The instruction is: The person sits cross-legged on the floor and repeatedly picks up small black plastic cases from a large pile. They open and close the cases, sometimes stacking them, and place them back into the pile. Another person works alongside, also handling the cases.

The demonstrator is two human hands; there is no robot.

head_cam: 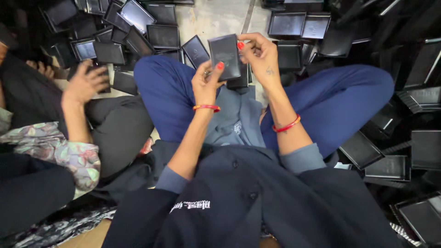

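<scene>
I sit cross-legged on the floor in blue trousers and a dark jacket. Both my hands hold one flat black rectangular box [225,55] up in front of my knees. My left hand [206,82] grips its lower left edge, thumb on the face. At the box's upper right edge, my right hand [262,55] pinches it with the fingertips. Each wrist wears a red bangle. More black boxes [241,81] lie stacked just under the held one.
Many black flat boxes and lids lie scattered on the floor, at the top left [138,27], top right [298,25] and right side [390,165]. A second person sits at my left; their hand [85,85] holds a black box.
</scene>
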